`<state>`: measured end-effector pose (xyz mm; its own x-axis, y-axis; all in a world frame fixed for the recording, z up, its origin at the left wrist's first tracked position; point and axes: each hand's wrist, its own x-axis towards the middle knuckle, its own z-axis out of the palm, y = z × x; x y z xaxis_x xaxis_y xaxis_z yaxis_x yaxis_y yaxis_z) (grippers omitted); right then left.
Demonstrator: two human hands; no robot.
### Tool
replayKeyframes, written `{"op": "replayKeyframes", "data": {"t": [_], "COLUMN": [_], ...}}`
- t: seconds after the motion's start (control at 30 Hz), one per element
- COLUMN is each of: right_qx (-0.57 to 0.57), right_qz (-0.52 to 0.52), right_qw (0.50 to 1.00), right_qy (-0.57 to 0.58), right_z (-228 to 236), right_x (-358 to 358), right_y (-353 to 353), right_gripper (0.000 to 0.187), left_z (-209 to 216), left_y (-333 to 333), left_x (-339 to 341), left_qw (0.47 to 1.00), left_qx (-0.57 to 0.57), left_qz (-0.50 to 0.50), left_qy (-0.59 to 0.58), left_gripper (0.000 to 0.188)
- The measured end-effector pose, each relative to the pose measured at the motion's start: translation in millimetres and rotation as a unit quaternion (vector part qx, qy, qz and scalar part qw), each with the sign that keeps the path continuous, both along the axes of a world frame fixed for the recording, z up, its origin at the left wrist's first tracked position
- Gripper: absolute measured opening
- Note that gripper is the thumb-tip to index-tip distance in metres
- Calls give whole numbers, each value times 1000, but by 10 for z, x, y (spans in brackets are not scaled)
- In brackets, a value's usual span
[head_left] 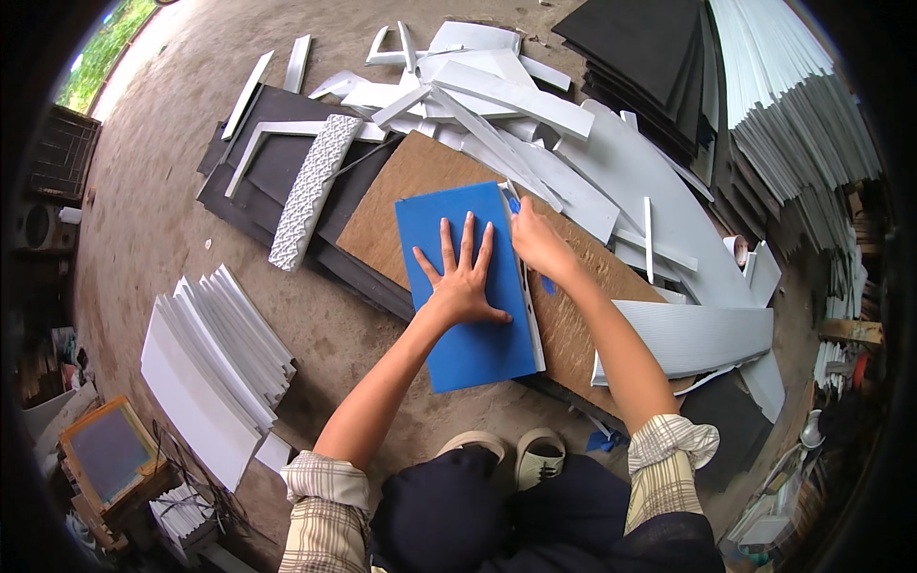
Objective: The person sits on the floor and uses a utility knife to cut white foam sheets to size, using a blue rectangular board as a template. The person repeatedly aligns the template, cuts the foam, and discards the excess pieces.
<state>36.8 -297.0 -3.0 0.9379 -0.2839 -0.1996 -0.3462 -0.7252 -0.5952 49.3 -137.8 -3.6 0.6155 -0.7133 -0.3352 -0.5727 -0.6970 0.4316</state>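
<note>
My left hand point(464, 286) lies flat with fingers spread on a blue rectangular board point(444, 358), pressing on it. Along the board's right edge a narrow strip of white sheet point(533, 329) shows from underneath. My right hand point(543, 244) is closed around a blue utility knife point(514, 204) at the upper part of that edge. Most of the knife is hidden by my fingers, and its blade cannot be made out. Both boards of the stack rest at a slant, the blue one over a brown wooden board point(382, 215).
White foam offcuts point(516, 95) lie heaped beyond the wooden board. Dark sheets point(277, 124) lie at its left, with a textured white strip point(315, 191) on top. White panels point(215, 353) stand stacked at left. More stacked sheets point(793, 105) fill the far right. A ribbed white piece point(688, 336) lies by my right forearm.
</note>
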Motion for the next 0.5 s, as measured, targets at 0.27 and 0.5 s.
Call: {"op": "replayKeyframes", "data": {"t": [0.27,0.5], "right_qx": [-93,-122], "right_qz": [-13,0], "right_qw": [993,986], "right_qy": [78,111], "right_z": [96,204], "right_x": [219,403], "right_y": [137,147], "right_gripper": [33,35], "left_z": [6,-10], "left_y": [17,58], "left_x": [-22,-26], "left_qw": [1000,999], "left_qx": [-20,-18], "left_qz": [22,31], "left_qy": [0,-17], "left_gripper": [136,135]}}
